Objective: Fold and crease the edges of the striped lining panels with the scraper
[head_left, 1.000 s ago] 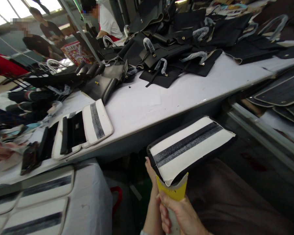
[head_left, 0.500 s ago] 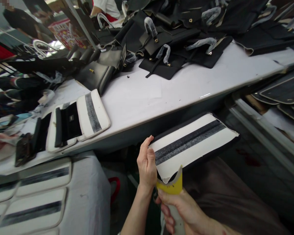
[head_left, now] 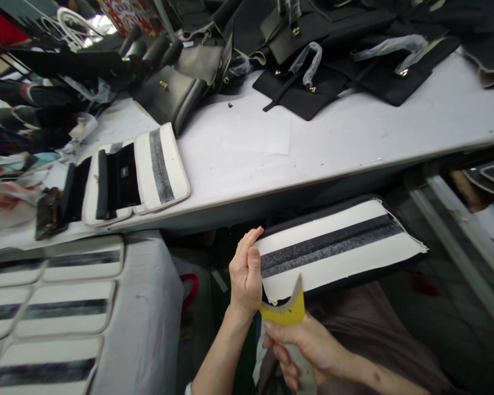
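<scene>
My left hand [head_left: 246, 272] grips the near left end of a white panel with a dark grey stripe and black backing [head_left: 337, 252], held flat above my lap. My right hand [head_left: 302, 345] is closed round the pale handle of a tool with a yellow curved head [head_left: 286, 307], which touches the panel's lower left edge. Both hands are below the front edge of the white table [head_left: 313, 148].
Similar striped panels [head_left: 57, 307] lie in rows on a cloth-covered surface at lower left. More panels and a black piece [head_left: 135, 175] rest on the table. Black handbags with wrapped handles [head_left: 304, 60] crowd the far side. Another person's hand [head_left: 0, 197] shows at the left edge.
My left hand rose from beneath the panel and took hold of its left end. The view tilted down, and the panel turned more level.
</scene>
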Motion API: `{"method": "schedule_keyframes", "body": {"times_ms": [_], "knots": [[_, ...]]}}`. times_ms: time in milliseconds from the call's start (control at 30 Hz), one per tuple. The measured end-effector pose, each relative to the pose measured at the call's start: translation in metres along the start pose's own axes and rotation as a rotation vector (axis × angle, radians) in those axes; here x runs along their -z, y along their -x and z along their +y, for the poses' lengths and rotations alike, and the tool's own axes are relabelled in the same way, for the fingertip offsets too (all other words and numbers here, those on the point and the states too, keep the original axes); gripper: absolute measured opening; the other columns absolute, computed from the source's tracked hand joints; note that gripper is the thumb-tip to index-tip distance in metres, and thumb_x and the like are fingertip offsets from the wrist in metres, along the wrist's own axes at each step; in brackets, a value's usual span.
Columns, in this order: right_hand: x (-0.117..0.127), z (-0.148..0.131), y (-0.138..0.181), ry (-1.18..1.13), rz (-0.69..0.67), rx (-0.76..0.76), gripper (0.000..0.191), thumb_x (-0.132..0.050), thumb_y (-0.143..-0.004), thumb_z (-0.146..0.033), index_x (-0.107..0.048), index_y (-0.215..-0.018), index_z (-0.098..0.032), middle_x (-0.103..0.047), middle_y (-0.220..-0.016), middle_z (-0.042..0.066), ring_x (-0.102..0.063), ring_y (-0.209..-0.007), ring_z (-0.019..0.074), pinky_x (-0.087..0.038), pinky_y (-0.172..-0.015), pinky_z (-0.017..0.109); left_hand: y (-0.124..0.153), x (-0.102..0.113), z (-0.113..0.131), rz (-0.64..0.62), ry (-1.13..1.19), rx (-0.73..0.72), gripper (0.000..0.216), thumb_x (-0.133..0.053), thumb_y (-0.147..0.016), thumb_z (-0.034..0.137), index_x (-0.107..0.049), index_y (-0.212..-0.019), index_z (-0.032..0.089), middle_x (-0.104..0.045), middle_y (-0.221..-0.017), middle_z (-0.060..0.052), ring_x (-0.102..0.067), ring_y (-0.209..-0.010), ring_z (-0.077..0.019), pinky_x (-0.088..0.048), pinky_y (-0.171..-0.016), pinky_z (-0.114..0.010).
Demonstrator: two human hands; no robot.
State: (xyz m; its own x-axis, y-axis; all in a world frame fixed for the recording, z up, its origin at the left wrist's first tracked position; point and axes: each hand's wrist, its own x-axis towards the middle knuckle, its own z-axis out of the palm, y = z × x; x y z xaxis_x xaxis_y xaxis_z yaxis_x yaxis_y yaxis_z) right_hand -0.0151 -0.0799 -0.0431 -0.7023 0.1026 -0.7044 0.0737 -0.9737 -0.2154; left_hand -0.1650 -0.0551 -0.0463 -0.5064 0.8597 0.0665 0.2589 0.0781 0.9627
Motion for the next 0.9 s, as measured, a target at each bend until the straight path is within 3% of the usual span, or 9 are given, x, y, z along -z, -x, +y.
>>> {"method": "schedule_keyframes", "body": {"times_ms": [467, 600, 733, 800, 900], "knots": [[0.018, -0.013, 0.001, 0.148, -0.014, -0.048, 0.051, -0.077, -0.064, -0.060, -0.066, -0.069, -0.010, -0.050, -0.037, -0.001, -0.040, -0.027, 0.0092, -0.035, -0.031, 0.020, -0.002, -0.013, 0.010, 0.108, -0.201, 0.021, 0.037, -0.034, -0.102, 0.036, -0.063, -0.120, 0.023, -0.065, -0.124, -0.006, -0.057, -0.119, -0.0238, -0.041, -0.108, -0.043], [0.015, -0.016, 0.000, 0.147, 0.040, -0.031, 0.057, -0.078, -0.057, -0.066, -0.064, -0.065, -0.011, -0.048, -0.036, -0.002, -0.040, -0.027, 0.0093, -0.033, -0.031, 0.020, -0.007, -0.019, 0.016, 0.143, -0.384, -0.060, 0.032, -0.034, -0.101, 0.030, -0.061, -0.116, 0.021, -0.067, -0.116, -0.007, -0.060, -0.112, -0.0220, -0.042, -0.105, -0.041], [0.007, -0.013, 0.000, 0.147, 0.081, 0.050, 0.059, -0.075, -0.060, -0.070, -0.063, -0.067, -0.012, -0.048, -0.037, -0.003, -0.041, -0.030, 0.0093, -0.035, -0.034, 0.021, -0.011, -0.026, 0.023, 0.184, -0.607, -0.176, 0.024, -0.041, -0.099, 0.028, -0.059, -0.111, 0.017, -0.067, -0.105, -0.009, -0.061, -0.103, -0.0226, -0.035, -0.110, -0.046], [0.003, -0.011, 0.003, 0.133, 0.117, 0.096, 0.059, -0.075, -0.063, -0.069, -0.064, -0.070, -0.012, -0.050, -0.040, -0.003, -0.044, -0.033, 0.0105, -0.040, -0.037, 0.023, -0.015, -0.028, 0.025, 0.182, -0.567, -0.149, 0.025, -0.045, -0.097, 0.033, -0.060, -0.109, 0.017, -0.067, -0.104, -0.010, -0.060, -0.102, -0.0240, -0.029, -0.113, -0.049], [-0.002, -0.014, 0.017, 0.162, 0.106, 0.114, 0.059, -0.073, -0.066, -0.069, -0.065, -0.079, -0.012, -0.055, -0.048, -0.002, -0.050, -0.039, 0.0120, -0.048, -0.046, 0.028, -0.020, -0.026, 0.024, 0.208, -0.241, 0.016, 0.033, -0.052, -0.093, 0.047, -0.063, -0.106, 0.019, -0.067, -0.103, -0.010, -0.059, -0.104, -0.0261, -0.032, -0.110, -0.048]]}}
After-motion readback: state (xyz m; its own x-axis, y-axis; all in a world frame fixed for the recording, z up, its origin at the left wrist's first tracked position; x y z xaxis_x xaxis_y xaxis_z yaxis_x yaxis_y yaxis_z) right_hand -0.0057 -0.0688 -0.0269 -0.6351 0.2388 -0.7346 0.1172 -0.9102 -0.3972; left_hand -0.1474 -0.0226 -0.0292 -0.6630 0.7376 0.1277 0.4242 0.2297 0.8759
